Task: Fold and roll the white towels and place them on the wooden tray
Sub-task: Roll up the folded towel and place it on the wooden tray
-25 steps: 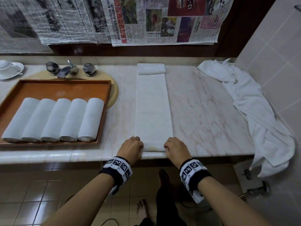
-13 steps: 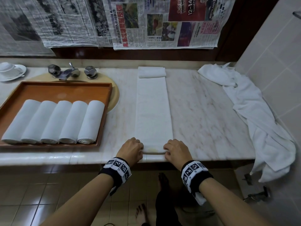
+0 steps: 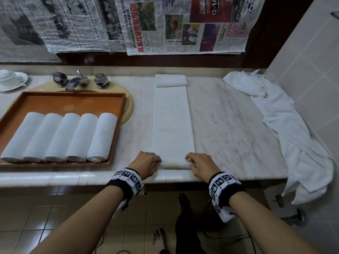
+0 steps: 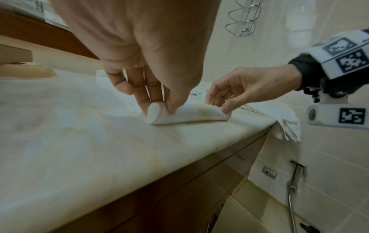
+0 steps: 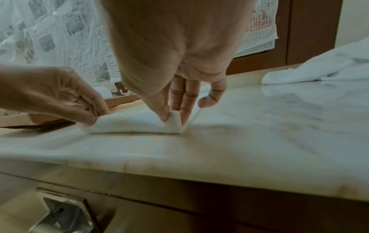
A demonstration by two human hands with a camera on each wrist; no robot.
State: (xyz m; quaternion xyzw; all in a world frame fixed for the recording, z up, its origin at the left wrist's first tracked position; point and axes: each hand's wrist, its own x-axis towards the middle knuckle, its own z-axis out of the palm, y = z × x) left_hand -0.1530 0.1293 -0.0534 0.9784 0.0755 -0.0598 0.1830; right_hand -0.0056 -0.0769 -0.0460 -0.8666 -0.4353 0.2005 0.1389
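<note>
A long folded white towel lies as a strip on the marble counter, its far end folded over. Its near end is curled into a small roll. My left hand pinches the roll's left end between thumb and fingers. My right hand pinches the right end. The wooden tray at the left holds several rolled white towels side by side.
A loose heap of white towels drapes over the counter's right end by the tiled wall. A tap and a cup on a saucer stand behind the tray. Newspaper covers the wall behind.
Both hands have turned the towel's near edge over and away from me, so a small roll has formed where the flat end lay.
</note>
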